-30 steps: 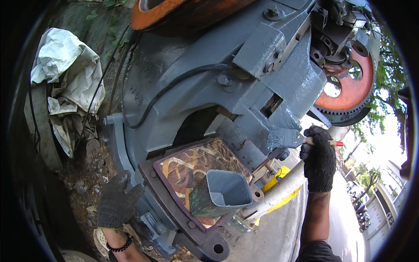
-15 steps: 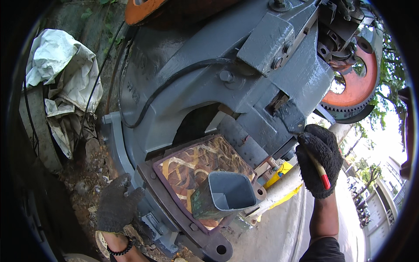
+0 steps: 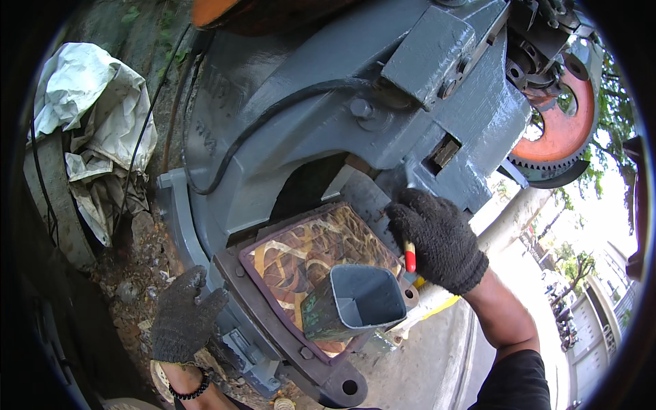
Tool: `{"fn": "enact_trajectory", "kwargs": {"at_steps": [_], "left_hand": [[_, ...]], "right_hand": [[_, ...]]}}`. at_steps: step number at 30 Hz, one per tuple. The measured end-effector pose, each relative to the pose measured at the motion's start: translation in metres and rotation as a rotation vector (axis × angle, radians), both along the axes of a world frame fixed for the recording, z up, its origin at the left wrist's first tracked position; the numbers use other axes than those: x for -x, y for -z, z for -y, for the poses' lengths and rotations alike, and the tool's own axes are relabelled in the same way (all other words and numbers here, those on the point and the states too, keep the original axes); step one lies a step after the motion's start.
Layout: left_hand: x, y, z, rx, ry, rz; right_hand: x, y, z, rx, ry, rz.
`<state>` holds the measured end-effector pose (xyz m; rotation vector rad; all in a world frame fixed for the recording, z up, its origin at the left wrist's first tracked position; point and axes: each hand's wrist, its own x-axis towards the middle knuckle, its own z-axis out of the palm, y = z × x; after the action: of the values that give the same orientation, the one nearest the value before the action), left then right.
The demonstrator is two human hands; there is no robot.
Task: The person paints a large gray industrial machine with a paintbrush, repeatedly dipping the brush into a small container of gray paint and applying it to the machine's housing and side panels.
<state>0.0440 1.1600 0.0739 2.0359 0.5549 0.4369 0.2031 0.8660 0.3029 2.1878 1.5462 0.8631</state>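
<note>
My right hand (image 3: 441, 239), in a dark knit glove, is closed round a paintbrush (image 3: 410, 257). Its red-tipped wooden handle points down, and my fingers hide most of the rest. The brush end is against or close to the grey-painted machine body (image 3: 307, 147), below a rectangular slot (image 3: 443, 154). My left hand (image 3: 183, 320), gloved too, hangs beside the machine's base with thumb and fingers apart and holds nothing. Between my hands, a square-mouthed container (image 3: 320, 313), grey inside, stands tilted in view on a patterned cloth pad (image 3: 290, 249) over the machine's bed.
A black cable (image 3: 239, 140) curves across the machine's side. An orange toothed gear wheel (image 3: 570, 130) is at the upper right. Crumpled whitish sheeting (image 3: 102, 102) lies at the left, above rubble-strewn ground (image 3: 130, 280). A pale pipe (image 3: 512, 219) runs behind my right hand.
My right hand has moved left and slightly down with the paintbrush, from the lower corner of the grey block to below the slot. My left hand stays almost still.
</note>
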Motion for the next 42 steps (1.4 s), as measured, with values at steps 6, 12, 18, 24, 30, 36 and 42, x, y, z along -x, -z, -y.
{"fn": "enact_trajectory", "kwargs": {"at_steps": [6, 12, 18, 24, 30, 36, 42], "left_hand": [[-0.003, 0.004, 0.001, -0.032, -0.001, 0.023], [-0.006, 0.010, 0.001, -0.053, 0.017, 0.048], [-0.007, 0.002, 0.005, 0.008, 0.016, 0.005], [-0.002, -0.006, 0.004, 0.046, 0.027, -0.023], [0.001, -0.005, 0.003, -0.046, 0.024, -0.091], [0.002, 0.000, 0.005, -0.051, 0.026, -0.028], [0.003, 0.001, 0.005, -0.072, -0.004, 0.031]], "right_hand": [[0.002, -0.028, -0.012, -0.553, -0.064, -0.456], [-0.009, -0.102, -0.004, -0.449, -0.040, 0.272], [-0.011, -0.073, -0.012, -0.171, -0.078, 0.427], [0.008, -0.009, -0.014, -0.095, 0.123, -0.132], [-0.001, -0.046, -0.007, -0.486, -0.040, -0.419], [-0.015, -0.137, 0.009, -0.195, 0.182, 0.540], [0.011, -0.146, 0.007, -0.246, -0.188, 0.591]]}}
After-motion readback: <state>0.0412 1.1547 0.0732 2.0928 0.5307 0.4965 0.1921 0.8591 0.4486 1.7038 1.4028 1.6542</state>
